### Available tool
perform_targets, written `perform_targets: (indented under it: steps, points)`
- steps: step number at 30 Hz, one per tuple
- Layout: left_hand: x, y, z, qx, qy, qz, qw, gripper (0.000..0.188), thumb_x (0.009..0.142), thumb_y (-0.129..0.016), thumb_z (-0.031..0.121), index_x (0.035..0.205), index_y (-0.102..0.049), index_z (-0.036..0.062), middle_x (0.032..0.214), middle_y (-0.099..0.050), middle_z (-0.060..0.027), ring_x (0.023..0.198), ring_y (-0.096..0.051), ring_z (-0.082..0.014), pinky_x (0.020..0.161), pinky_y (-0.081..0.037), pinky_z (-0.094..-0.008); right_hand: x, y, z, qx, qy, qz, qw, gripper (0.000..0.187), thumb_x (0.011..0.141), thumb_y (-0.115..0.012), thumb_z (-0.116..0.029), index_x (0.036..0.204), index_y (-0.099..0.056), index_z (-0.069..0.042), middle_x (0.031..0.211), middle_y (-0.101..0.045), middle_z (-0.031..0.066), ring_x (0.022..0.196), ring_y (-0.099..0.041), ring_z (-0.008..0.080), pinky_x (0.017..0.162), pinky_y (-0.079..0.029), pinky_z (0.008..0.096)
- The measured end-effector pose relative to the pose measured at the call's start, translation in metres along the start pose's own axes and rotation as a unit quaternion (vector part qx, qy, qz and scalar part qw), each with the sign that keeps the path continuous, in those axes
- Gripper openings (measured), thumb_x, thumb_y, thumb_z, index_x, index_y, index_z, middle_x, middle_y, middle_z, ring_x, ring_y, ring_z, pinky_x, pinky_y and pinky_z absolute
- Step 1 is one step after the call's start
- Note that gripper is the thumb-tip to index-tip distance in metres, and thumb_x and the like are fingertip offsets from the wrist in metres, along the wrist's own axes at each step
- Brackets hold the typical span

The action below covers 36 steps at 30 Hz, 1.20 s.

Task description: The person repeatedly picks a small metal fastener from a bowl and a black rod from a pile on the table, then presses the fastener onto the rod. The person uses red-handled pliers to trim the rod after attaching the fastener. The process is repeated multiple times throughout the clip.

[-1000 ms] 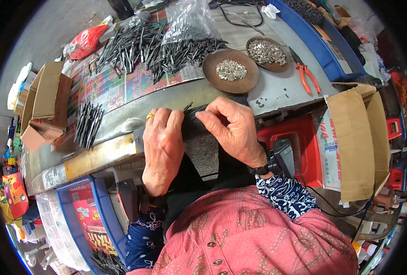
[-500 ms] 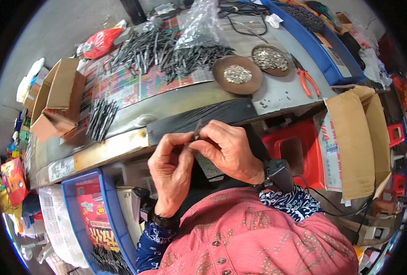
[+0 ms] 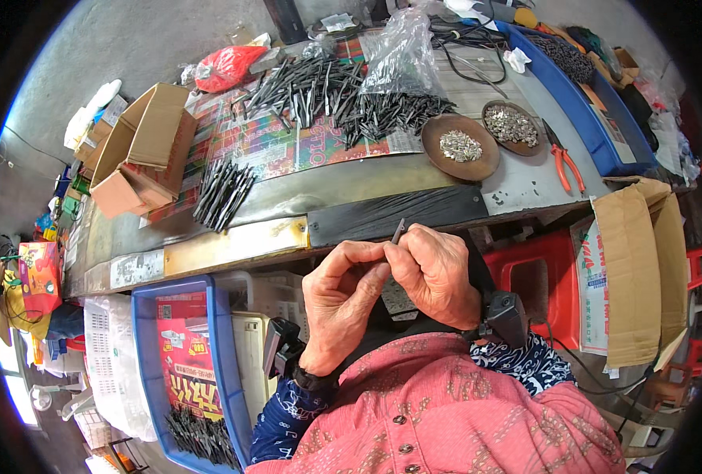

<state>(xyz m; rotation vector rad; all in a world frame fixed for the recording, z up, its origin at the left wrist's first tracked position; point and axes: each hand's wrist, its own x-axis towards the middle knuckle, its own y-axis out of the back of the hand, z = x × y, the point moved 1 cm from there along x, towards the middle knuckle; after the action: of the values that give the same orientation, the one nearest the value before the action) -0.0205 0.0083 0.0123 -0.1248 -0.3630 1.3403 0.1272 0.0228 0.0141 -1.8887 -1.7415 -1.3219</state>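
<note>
My left hand (image 3: 343, 300) and my right hand (image 3: 438, 272) meet just off the bench's near edge, both closed in a pinch. From between my right thumb and forefinger sticks a slim dark piece (image 3: 399, 229), its lower part hidden. Whatever the left fingertips grip is covered by the fingers. Beyond them, a loose pile of slim black pieces (image 3: 311, 91) covers a patterned sheet, with a smaller bundle of black pieces (image 3: 223, 194) nearer on the left. Small silvery bits fill a brown dish (image 3: 477, 168) and a second dish (image 3: 496, 107) beside it.
Red-handled pliers (image 3: 566, 167) lie right of the dishes, near a long blue tray (image 3: 584, 114). An opened cardboard box (image 3: 155, 130) stands on the bench's left. Below the edge are a blue bin (image 3: 223, 340), a red stool (image 3: 563, 261) and another cardboard box (image 3: 623, 276).
The whole view has shifted, so the bench and its things appear farther right. Both hands stay together, and more of the slim dark piece's end now shows above my right fingers.
</note>
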Motion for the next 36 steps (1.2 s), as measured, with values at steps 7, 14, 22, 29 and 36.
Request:
perform_targets:
  steps: [7,14,22,29,36]
  points:
    - [0.005,0.000,0.002,0.113,-0.094,0.031,0.989,0.015,0.087,-0.062,-0.011,0.100,-0.063,-0.0032,0.096,-0.064,-0.0034,0.084,-0.057,-0.0061,0.073,-0.047,-0.0195,0.004,-0.010,-0.003,0.021,-0.055,0.011,0.998,0.023,0.089,-0.063,-0.009,0.074,-0.048,-0.003,0.064,-0.047,0.0125,0.056,-0.053,0.0333,0.048,-0.041,0.0414]
    - [0.025,0.050,0.020,0.417,-0.162,0.097,0.889,0.012,0.083,-0.065,-0.007,0.092,-0.065,-0.0005,0.085,-0.066,-0.0076,0.079,-0.061,-0.0111,0.072,-0.048,-0.0232,0.007,0.018,0.020,-0.076,-0.065,-0.012,0.995,0.021,0.086,-0.070,-0.016,0.078,-0.055,-0.003,0.070,-0.054,0.0118,0.062,-0.057,0.0332,0.053,-0.044,0.0392]
    - [0.077,0.134,0.022,0.590,-0.225,0.148,0.761,0.011,0.080,-0.066,-0.002,0.089,-0.063,0.0022,0.082,-0.062,-0.0127,0.076,-0.060,-0.0302,0.068,-0.047,-0.0356,0.012,0.066,0.068,-0.293,-0.088,0.030,0.952,0.016,0.080,-0.072,-0.014,0.091,-0.065,-0.003,0.088,-0.058,0.0098,0.084,-0.056,0.0299,0.069,-0.047,0.0394]
    - [0.095,0.167,0.020,0.708,-0.218,0.111,0.662,0.010,0.081,-0.063,0.003,0.091,-0.061,0.0047,0.088,-0.061,-0.0145,0.087,-0.059,-0.0351,0.074,-0.046,-0.0431,0.012,0.067,0.086,-0.351,-0.062,-0.006,0.934,0.034,0.075,-0.077,-0.021,0.101,-0.066,-0.002,0.100,-0.055,0.0114,0.095,-0.049,0.0308,0.082,-0.043,0.0422]
    - [0.105,0.177,0.018,0.747,-0.203,0.116,0.622,0.008,0.084,-0.060,0.004,0.092,-0.061,0.0055,0.088,-0.059,-0.0140,0.086,-0.058,-0.0351,0.074,-0.046,-0.0438,0.010,0.066,0.086,-0.349,-0.083,-0.030,0.933,0.035,0.076,-0.076,-0.021,0.105,-0.067,-0.003,0.101,-0.055,0.0102,0.097,-0.050,0.0294,0.085,-0.043,0.0406]
